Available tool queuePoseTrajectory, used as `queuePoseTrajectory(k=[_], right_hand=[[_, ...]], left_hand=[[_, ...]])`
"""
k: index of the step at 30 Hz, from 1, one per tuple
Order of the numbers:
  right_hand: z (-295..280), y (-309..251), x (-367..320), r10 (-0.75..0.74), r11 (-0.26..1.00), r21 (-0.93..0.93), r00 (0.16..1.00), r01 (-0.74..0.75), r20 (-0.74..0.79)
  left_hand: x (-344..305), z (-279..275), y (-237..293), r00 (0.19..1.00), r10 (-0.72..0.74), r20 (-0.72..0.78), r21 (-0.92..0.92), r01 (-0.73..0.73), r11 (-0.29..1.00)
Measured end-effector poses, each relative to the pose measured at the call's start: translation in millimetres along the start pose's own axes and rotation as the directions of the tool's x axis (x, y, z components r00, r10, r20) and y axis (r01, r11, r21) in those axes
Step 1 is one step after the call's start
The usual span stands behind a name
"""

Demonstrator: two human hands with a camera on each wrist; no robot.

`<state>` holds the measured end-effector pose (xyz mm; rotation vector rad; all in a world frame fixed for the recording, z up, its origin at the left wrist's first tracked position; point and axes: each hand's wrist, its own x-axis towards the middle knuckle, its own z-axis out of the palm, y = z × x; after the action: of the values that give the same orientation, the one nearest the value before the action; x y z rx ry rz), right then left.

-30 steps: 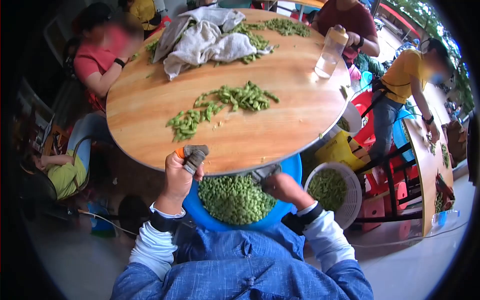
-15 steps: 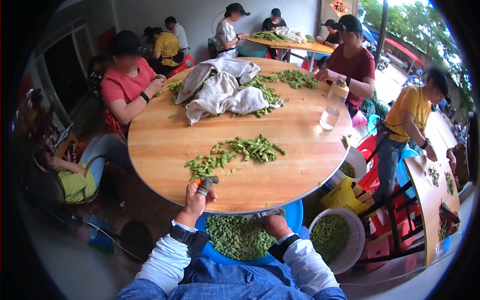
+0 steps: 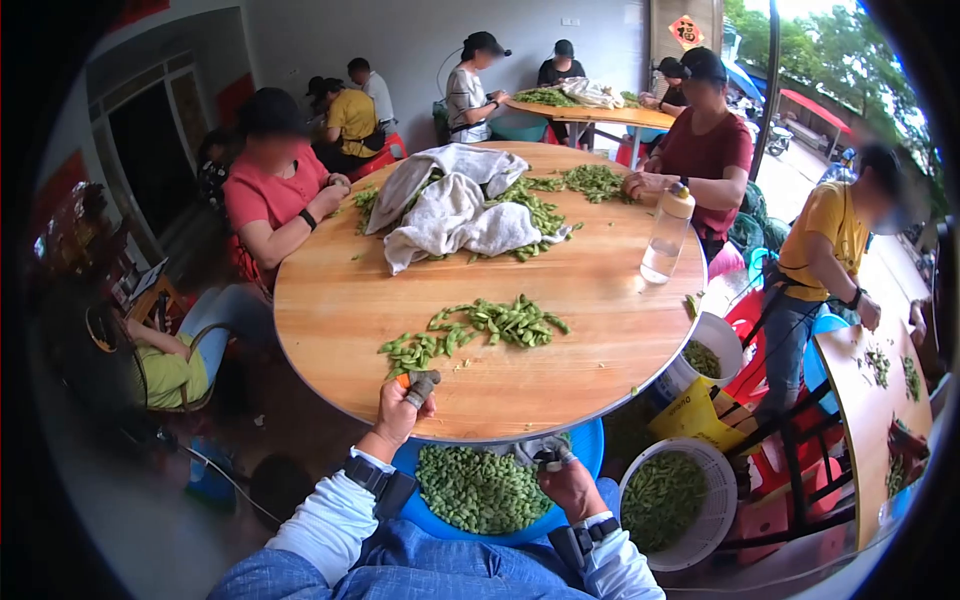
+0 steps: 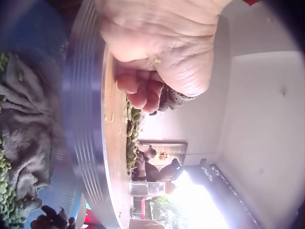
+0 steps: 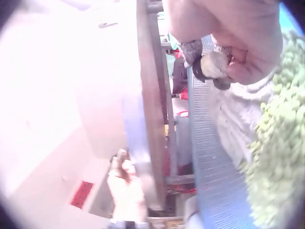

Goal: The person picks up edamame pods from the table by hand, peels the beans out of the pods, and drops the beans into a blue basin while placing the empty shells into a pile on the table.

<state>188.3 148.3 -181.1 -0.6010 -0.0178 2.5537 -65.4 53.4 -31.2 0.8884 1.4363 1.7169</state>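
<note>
My left hand is at the near edge of the round wooden table, its fingers curled toward the palm. Grey and orange coverings wrap its thumb and finger area; nothing shows in its grip. Below the edge, a blue basin holds shelled green beans and a grey cloth. Over the basin's right side is my right hand, fingers bent together near that cloth. Its covered fingertips hide whether it pinches anything; I cannot tell. Green bean pods lie on the table beyond my left hand.
A white cloth covers more pods farther back. A water bottle stands at the table's right. Beside the basin are a white basket of pods and a yellow bag. Several people sit or stand around.
The head view has tilted upward, bringing in the far room. My right hand went from the table edge down toward the basin's cloth, then back toward the basin's right side. My left hand stays by the edge.
</note>
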Motion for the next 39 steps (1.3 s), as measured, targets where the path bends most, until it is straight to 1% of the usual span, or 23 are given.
queuePoseTrajectory(k=[2, 3, 5, 6, 8, 9, 10, 11, 12, 14, 15, 18, 19, 22, 23, 26, 28, 29, 31, 32, 33, 36, 39], right_hand=[[12, 0, -16, 0.039, 0.997, 0.066, 0.999, -0.038, -0.017], [10, -1, -20, 0.091, 0.996, 0.01, 0.995, -0.091, 0.048], [33, 4, -38, 0.045, 0.994, -0.096, 0.998, -0.049, -0.046], [46, 6, -47, 0.016, 0.988, -0.149, 0.996, -0.03, -0.092], [51, 6, -54, 0.026, 0.979, -0.201, 0.999, -0.035, -0.048], [51, 8, -55, 0.02, 0.976, -0.217, 1.0, -0.024, -0.019], [52, 9, -57, 0.016, 0.972, -0.235, 1.0, -0.013, 0.012], [57, 12, -59, -0.02, 0.963, -0.271, 0.999, 0.011, -0.031], [53, 15, -58, -0.024, 0.951, -0.308, 1.0, 0.025, 0.008], [45, 15, -57, -0.044, 0.92, -0.385, 0.995, 0.076, 0.091], [55, 17, -64, -0.07, 0.881, -0.466, 0.997, 0.079, 0.035], [58, 19, -71, -0.066, 0.861, -0.505, 0.998, 0.052, -0.009], [53, 18, -70, -0.065, 0.857, -0.51, 0.997, 0.074, 0.035], [56, 19, -74, -0.107, 0.833, -0.549, 0.994, 0.072, -0.033], [58, 19, -75, -0.122, 0.827, -0.557, 0.992, 0.077, -0.043], [56, 18, -70, -0.196, 0.748, -0.642, 0.98, 0.171, 0.033], [57, 17, -69, -0.198, 0.71, -0.664, 0.971, 0.236, 0.133], [61, 18, -72, -0.257, 0.653, -0.699, 0.954, 0.29, 0.156], [88, 20, -80, -0.33, 0.595, -0.72, 0.926, 0.356, 0.185], [94, 20, -80, -0.353, 0.588, -0.709, 0.912, 0.389, 0.207], [98, 19, -78, -0.365, 0.582, -0.699, 0.901, 0.417, 0.233], [127, 19, -80, -0.414, 0.533, -0.671, 0.85, 0.516, 0.325], [145, 18, -81, -0.405, 0.524, -0.658, 0.838, 0.541, 0.366]], left_hand=[[-1, 3, 2, 1.0, -0.013, -0.016, 0.002, 0.013, 1.0], [-1, 5, 3, 0.999, -0.025, -0.024, 0.008, 0.025, 1.0], [2, 8, 8, 0.997, -0.071, -0.033, 0.046, 0.073, 0.996], [7, 12, 11, 0.998, -0.055, -0.019, 0.106, 0.057, 0.993], [20, 22, 15, 0.999, -0.039, 0.016, 0.219, 0.034, 0.975], [31, 26, 17, 0.993, 0.049, 0.104, 0.318, -0.08, 0.945], [44, 31, 18, 0.979, 0.148, 0.139, 0.475, -0.197, 0.858], [57, 36, 18, 0.952, 0.24, 0.191, 0.612, -0.306, 0.729], [67, 43, 18, 0.91, 0.323, 0.26, 0.719, -0.406, 0.564], [85, 64, 18, 0.947, 0.213, 0.241, 0.81, -0.317, 0.494], [92, 72, 17, 0.961, 0.156, 0.229, 0.849, -0.276, 0.45], [114, 78, -9, 0.919, 0.247, 0.309, 0.912, -0.36, 0.199], [116, 80, -11, 0.89, 0.301, 0.343, 0.888, -0.412, 0.207], [123, 80, -5, 0.904, 0.141, 0.403, 0.903, -0.418, 0.1], [122, 80, 0, 0.911, 0.124, 0.392, 0.903, -0.407, 0.134], [121, 70, -7, 0.92, 0.223, 0.322, 0.877, -0.378, 0.298], [115, 67, -2, 0.957, 0.166, 0.24, 0.87, -0.288, 0.401], [109, 63, 2, 0.973, 0.129, 0.193, 0.865, -0.231, 0.445], [93, 58, 6, 0.98, 0.052, 0.19, 0.552, -0.15, 0.82], [85, 60, 12, 0.979, 0.024, 0.202, 0.336, -0.093, 0.937], [67, 64, 30, 0.977, -0.076, 0.2, 0.279, 0.017, 0.96], [27, 71, 42, 0.944, -0.199, 0.263, -0.063, 0.223, 0.973], [-8, 79, 52, 0.926, -0.216, 0.309, -0.134, 0.267, 0.954]])
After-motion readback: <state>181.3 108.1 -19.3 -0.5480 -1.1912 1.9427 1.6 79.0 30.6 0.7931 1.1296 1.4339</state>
